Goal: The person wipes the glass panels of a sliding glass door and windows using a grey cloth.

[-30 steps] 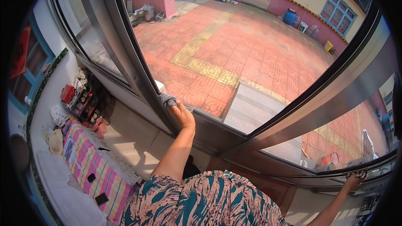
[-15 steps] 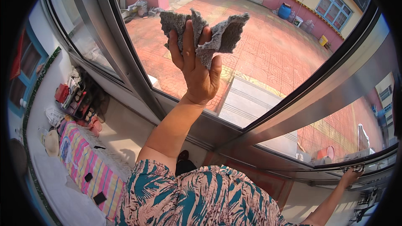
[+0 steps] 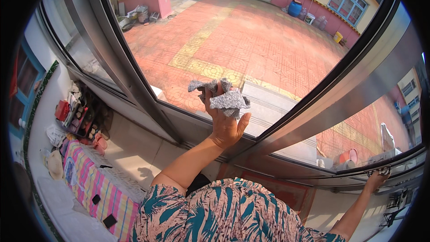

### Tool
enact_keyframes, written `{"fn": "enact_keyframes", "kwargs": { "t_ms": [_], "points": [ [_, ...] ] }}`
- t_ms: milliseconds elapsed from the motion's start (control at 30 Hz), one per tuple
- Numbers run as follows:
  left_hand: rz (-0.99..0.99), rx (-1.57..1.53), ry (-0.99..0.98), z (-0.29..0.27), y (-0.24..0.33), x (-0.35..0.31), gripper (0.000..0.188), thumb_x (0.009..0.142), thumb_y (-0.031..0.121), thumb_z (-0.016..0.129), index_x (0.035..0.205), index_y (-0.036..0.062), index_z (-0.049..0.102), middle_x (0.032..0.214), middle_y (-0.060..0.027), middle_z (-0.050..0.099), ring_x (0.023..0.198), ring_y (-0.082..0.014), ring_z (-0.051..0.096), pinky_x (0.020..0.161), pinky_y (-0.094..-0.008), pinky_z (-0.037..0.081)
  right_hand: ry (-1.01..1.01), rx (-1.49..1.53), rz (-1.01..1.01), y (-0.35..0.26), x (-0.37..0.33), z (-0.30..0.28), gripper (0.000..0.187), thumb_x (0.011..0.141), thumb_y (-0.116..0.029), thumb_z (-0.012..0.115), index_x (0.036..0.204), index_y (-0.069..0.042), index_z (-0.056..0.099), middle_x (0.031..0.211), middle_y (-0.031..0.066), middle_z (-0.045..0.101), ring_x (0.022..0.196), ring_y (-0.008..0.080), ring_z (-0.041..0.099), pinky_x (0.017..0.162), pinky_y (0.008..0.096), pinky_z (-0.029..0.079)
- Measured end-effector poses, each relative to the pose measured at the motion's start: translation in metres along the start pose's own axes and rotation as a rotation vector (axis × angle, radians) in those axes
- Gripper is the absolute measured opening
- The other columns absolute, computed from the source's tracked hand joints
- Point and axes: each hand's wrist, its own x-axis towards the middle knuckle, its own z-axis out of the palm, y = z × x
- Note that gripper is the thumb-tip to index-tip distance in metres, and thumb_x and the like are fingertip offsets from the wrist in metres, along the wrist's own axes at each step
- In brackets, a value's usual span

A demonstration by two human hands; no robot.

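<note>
Grey cloth [image 3: 230, 101]: bunched near the centre of the frame, in front of the glass pane [image 3: 268, 40]; whether the glass is touched cannot be told.
Left hand [image 3: 226, 127]: the cloth is grasped among the fingers, with the thumb held out to the side; a corner could be dropped if only part of the bundle is pinched.
Crumpled folds: streaks could be left on the glass, since the cloth is not laid flat.
Lower rail [image 3: 192, 125]: the knuckles could be knocked here if the hand is lowered carelessly.
Right hand [image 3: 378, 180]: placed at a dark handle [image 3: 383, 170], lower right of the frame; whether its fingers are clenched cannot be told, and steadiness could be lost through a slip.
</note>
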Motion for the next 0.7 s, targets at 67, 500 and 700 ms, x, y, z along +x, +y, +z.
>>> {"fn": "enact_keyframes", "kwargs": {
  "t_ms": [67,500,700],
  "points": [
    [0.148,0.063,0.129,-0.02,0.019,0.072,0.046,0.091,0.03,0.053,0.128,0.003,0.053,0.145,-0.0211,0.036,0.135,-0.0416,0.024,0.104,-0.0506,0.018,-0.013,0.027,0.053,-0.006,0.001,-0.002,0.06,0.086,-0.022,0.053,0.138,-0.002,0.031,0.13,0.029,0.047,0.117,0.047,0.045,0.098,0.0495,0.037],
    [0.315,-0.038,-0.115,0.008,0.008,-0.029,0.027,0.077,0.012,0.069,0.104,0.0156,0.07,0.129,0.0061,0.054,0.095,-0.0161,0.05,0.079,-0.0292,0.038,0.015,0.034,-0.003,-0.001,-0.001,0.004,0.057,0.086,-0.023,0.054,0.137,-0.004,0.034,0.13,0.0239,0.048,0.116,0.0461,0.046,0.098,0.0496,0.037],
    [-0.635,-1.081,-0.588,-0.04,0.049,-0.017,0.031,0.085,0.002,0.061,0.116,0.0054,0.062,0.116,-0.0075,0.06,0.098,-0.0166,0.06,0.085,-0.03,0.05,-0.023,-0.049,0.081,0.022,0.002,0.014,0.064,0.087,-0.031,0.056,0.141,-0.007,0.03,0.138,0.0211,0.042,0.124,0.0422,0.041,0.098,0.0513,0.036]
  ]
}}
